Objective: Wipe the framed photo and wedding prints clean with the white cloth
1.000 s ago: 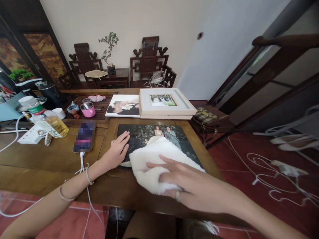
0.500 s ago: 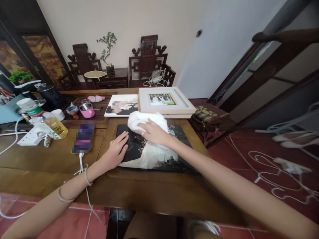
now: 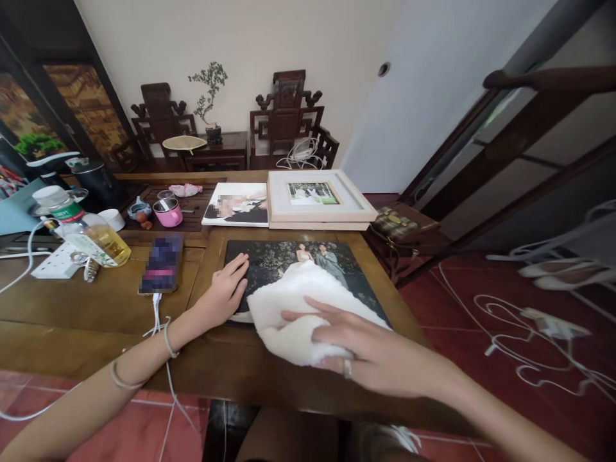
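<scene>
A dark photo panel (image 3: pixel 269 260) showing a couple in wedding clothes lies flat on the wooden table (image 3: pixel 212 359). My left hand (image 3: pixel 230 289) rests on its left edge with the fingers stretched out. In my right hand (image 3: pixel 356 346) is a white fluffy cloth (image 3: pixel 293 314), bunched under the fingers. The cloth lies over the panel's lower part and reaches past its near edge. Much of the picture's lower half is hidden beneath it.
Behind the panel sit a pale framed photo (image 3: pixel 356 192) and a white-edged photo panel (image 3: pixel 235 221). To the left are a phone (image 3: pixel 161 266) on a cable, a pink cup (image 3: pixel 168 215), a bottle (image 3: pixel 113 244) and a power strip (image 3: pixel 58 260). A dark chair (image 3: pixel 543 83) stands at right.
My right hand has pulled the white cloth from the panel's far edge toward me, down to its near edge. The couple at the top now shows. My left hand has stayed in place.
</scene>
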{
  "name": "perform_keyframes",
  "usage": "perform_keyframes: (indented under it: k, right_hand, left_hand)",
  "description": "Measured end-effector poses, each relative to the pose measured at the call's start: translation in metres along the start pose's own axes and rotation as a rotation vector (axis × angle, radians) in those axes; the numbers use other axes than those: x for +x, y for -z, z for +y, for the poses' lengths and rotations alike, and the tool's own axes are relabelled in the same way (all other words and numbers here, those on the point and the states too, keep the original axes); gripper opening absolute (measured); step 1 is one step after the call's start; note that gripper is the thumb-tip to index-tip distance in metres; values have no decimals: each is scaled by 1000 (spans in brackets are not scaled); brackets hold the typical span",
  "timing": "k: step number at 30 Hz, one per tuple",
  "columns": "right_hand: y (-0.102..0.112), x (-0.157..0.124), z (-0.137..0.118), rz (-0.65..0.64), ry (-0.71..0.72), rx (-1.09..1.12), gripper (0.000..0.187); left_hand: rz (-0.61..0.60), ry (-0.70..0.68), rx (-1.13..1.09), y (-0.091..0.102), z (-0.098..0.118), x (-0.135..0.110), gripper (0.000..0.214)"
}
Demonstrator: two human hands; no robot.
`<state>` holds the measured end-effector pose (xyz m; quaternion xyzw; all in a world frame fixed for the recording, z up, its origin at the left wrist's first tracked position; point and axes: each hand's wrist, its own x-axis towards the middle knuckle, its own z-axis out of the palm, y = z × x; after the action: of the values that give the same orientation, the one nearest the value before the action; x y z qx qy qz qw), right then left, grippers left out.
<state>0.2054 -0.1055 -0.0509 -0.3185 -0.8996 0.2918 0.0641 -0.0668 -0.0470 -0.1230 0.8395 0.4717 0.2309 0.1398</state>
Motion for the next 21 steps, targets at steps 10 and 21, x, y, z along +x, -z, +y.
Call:
perform_keyframes:
  k: [10, 21]
  right_hand:
    - [6, 70, 60, 426, -215, -220, 30]
    - [-19, 56, -5, 97, 291, -61, 20]
  left_hand:
    - [25, 49, -87, 2, 4, 2, 44]
    - [217, 56, -229, 10, 10, 4, 48]
